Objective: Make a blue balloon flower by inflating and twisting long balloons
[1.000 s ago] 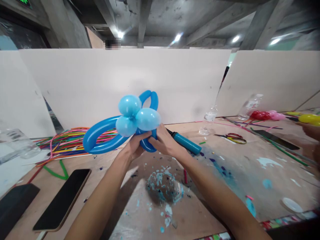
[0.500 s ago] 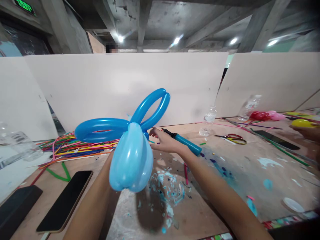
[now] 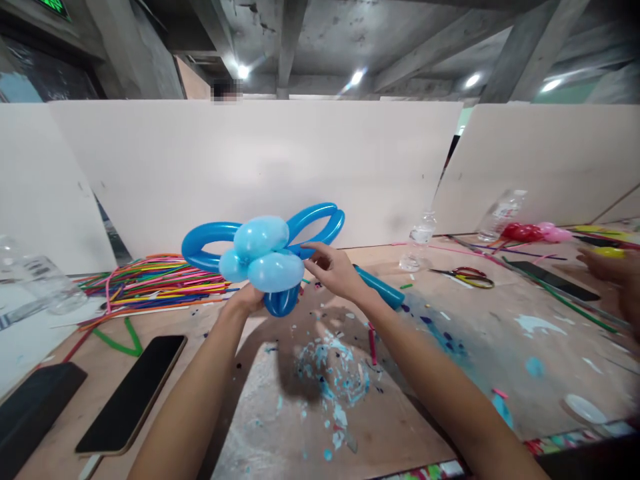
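Note:
A twisted balloon figure (image 3: 275, 271) is held up above the table, with light-blue bubbles bunched in front. Darker blue loops (image 3: 318, 233) spread from it to left and right, and another blue part hangs below. My left hand (image 3: 246, 299) is closed on the figure from beneath; its fingertips are hidden behind the bubbles. At the figure's right side, my right hand (image 3: 334, 270) has thumb and forefinger apart, the fingertips touching the base of the right loop. A blue hand pump (image 3: 381, 288) lies behind my right wrist, partly covered.
Many uninflated long balloons (image 3: 165, 280) are heaped at left. A phone (image 3: 133, 393) and a black case (image 3: 40, 413) lie nearer. Scissors (image 3: 467, 276), a plastic bottle (image 3: 419, 240) and another phone (image 3: 553, 279) are at right. Another person's hand (image 3: 607, 267) holds something yellow. White boards (image 3: 280, 153) stand behind.
The balloon figure has tipped, so its light-blue bubbles face me end-on and a blue part hangs below. My left hand has come into view under it. My right hand has turned slightly and shifted right.

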